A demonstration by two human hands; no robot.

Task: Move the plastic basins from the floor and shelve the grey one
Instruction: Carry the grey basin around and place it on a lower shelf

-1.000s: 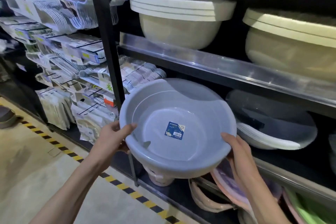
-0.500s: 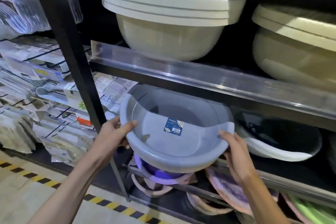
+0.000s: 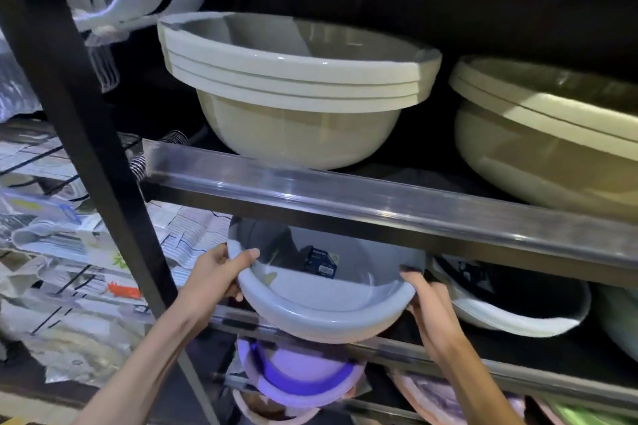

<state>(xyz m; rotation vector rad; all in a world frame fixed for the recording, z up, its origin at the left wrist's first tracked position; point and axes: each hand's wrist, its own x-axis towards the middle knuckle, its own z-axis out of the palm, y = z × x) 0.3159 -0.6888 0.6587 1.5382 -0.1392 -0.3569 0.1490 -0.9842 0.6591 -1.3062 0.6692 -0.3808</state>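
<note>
The grey plastic basin (image 3: 321,304) with a dark label inside is halfway into the middle shelf, its far half hidden under the upper shelf's clear front rail (image 3: 379,197). My left hand (image 3: 214,279) grips its left rim, thumb over the edge. My right hand (image 3: 426,304) holds the right rim from outside. The basin's near rim overhangs the middle shelf's front edge (image 3: 397,352).
Stacked cream basins (image 3: 293,86) and another cream stack (image 3: 552,134) fill the upper shelf. White-rimmed dark basins (image 3: 511,307) sit right of the grey one. Purple and pink basins (image 3: 297,379) lie below. A black upright post (image 3: 93,162) stands left, with packaged goods (image 3: 51,252) beyond.
Both hands have pushed the grey basin up and farther into the middle shelf; more of it now lies under the upper rail. The view has moved closer to the shelves.
</note>
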